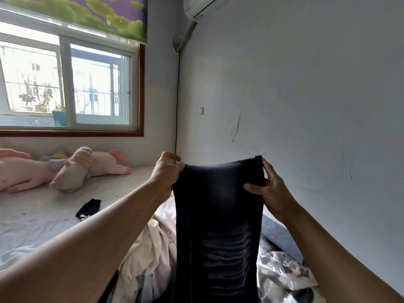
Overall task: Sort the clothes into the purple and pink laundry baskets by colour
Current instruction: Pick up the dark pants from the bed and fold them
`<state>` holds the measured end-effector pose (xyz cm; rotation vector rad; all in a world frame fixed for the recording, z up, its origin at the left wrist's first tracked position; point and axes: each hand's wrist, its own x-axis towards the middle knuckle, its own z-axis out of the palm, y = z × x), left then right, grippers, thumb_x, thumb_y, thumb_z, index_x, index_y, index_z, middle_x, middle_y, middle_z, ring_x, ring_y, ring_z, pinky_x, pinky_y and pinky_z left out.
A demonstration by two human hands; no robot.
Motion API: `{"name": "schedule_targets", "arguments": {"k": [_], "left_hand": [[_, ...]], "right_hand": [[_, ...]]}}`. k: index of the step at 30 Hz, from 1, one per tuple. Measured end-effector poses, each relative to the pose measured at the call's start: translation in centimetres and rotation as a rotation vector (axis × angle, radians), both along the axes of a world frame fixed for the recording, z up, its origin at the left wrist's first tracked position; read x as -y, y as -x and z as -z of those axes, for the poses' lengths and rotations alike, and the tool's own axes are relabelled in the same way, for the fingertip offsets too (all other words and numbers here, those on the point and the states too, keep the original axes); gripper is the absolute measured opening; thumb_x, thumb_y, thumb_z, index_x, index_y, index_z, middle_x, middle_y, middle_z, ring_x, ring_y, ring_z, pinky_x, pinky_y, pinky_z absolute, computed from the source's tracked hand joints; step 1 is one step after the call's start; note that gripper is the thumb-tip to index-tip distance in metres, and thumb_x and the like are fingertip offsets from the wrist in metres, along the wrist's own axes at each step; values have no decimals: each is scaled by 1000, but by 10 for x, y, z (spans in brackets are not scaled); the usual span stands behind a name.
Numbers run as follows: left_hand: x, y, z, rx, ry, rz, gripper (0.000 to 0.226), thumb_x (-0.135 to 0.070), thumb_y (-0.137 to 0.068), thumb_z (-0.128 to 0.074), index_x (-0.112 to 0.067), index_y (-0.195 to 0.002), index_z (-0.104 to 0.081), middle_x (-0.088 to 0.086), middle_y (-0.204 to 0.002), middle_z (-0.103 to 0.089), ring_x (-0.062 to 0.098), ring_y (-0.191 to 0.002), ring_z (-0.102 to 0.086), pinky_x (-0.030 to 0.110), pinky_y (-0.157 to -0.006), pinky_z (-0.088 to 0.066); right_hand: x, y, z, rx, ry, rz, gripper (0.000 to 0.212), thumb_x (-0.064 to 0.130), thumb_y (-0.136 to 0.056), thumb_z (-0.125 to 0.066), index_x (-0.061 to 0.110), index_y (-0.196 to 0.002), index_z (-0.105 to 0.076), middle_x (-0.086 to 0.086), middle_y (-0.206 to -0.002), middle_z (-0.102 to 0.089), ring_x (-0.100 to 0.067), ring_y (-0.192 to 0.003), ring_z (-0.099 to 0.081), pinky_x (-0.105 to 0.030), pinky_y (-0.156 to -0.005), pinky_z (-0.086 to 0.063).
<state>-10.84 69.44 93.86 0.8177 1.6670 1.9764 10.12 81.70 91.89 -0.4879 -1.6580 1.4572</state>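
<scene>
While both hands, left hand [167, 173] and right hand [270, 191], pinch its top corners, a dark navy garment [218, 215] hangs lengthwise straight down over the unsorted clothes pile [150, 248]; no basket is in view.

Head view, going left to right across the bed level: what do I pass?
Pink plush toys → small dark sock → left hand → dark garment held up → right hand.

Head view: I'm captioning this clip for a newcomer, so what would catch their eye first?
A dark navy garment fills the centre, held up by its top edge between the left hand and right hand. Pink plush toys lie on the bed under the window, at left.
</scene>
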Motion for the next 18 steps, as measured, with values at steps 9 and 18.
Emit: {"name": "schedule_targets", "arguments": {"k": [9,18], "left_hand": [[4,-22,10,-575,259,118,87,3,-70,-75,-38,-139,-42,0,-115,-59,16,-96,-58,16,-72,-48],[2,-9,0,-780,462,-225,25,-13,-75,-75,-12,-99,-69,8,-92,-59,24,-90,-54,25,-69,-35]], "right_hand": [[1,4,-10,-148,61,210,50,-14,-83,-58,21,-120,-59,-7,-83,-62,-17,-66,-65,-24,-63,-57],[3,3,-13,394,-522,530,17,3,-80,-72,10,-95,-69,1,-83,-66,-16,-80,-62,-24,-76,-48]]}}
